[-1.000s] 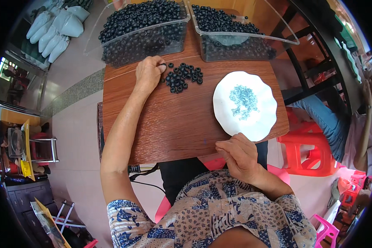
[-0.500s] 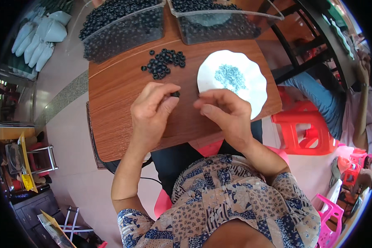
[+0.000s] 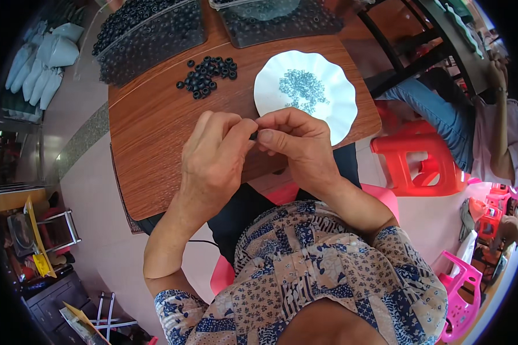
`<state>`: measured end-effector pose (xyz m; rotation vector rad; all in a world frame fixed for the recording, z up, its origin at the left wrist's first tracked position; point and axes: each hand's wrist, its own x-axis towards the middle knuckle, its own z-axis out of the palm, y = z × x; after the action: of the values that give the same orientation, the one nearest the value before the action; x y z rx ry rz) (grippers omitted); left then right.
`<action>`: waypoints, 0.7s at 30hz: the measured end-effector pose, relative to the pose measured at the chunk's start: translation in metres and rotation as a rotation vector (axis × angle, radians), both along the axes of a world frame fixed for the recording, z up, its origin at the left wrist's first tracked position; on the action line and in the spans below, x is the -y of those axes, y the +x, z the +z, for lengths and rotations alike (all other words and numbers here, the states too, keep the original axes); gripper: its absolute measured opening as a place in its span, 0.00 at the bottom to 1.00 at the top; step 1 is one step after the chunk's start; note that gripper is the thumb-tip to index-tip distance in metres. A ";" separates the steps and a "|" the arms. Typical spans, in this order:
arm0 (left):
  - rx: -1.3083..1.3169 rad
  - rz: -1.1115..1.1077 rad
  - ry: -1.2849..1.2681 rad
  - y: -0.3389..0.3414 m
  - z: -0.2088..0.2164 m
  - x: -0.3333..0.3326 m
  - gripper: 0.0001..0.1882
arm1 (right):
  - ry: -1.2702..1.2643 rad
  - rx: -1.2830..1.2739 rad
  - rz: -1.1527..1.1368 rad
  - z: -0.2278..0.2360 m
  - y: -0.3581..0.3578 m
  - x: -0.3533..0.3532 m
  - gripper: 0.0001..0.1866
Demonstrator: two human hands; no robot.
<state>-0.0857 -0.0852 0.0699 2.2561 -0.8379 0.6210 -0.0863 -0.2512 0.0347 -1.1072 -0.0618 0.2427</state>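
Between thumb and fingers my left hand [image 3: 216,150] pinches a small black ring-shaped piece [image 3: 254,136], mostly covered by the fingertips. My right hand [image 3: 306,148] is closed in a pinch against that same piece. Whatever else its fingertips may hold is too small to make out. Beyond my left hand, a loose pile of similar black ring-shaped pieces [image 3: 206,77] lies on the brown wooden table [image 3: 147,135]. A white plate with a wavy rim [image 3: 345,106] sits beyond my right hand, and tiny grey, glassy-looking bits [image 3: 302,89] are heaped in its middle.
Two clear plastic bins, a left one [image 3: 155,54] and a right one [image 3: 276,31], stand along the far edge, full of black pieces. A red plastic stool [image 3: 417,167] is on the floor at the right. Another person's jeans-clad leg [image 3: 434,115] is beyond it.
My hands have come together, and the right fingertips now meet the black piece in my left hand. The table and everything on it appear shifted left and up in view.
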 end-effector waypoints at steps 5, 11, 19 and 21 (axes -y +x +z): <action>0.021 0.020 0.002 -0.004 -0.003 0.004 0.15 | 0.037 -0.009 -0.007 0.001 -0.004 0.003 0.07; 0.079 0.014 0.066 -0.008 -0.004 0.008 0.15 | -0.004 -0.011 -0.019 0.003 -0.008 0.005 0.06; 0.048 0.050 0.060 -0.014 -0.001 0.013 0.13 | -0.087 -0.050 -0.038 0.013 -0.013 0.009 0.05; 0.041 0.066 -0.020 -0.014 -0.003 0.010 0.10 | -0.103 -0.086 -0.034 0.020 -0.014 0.013 0.05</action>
<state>-0.0994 -0.0951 0.0666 2.2675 -0.7765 0.7055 -0.1004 -0.2639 0.0546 -1.1982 0.0462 0.2649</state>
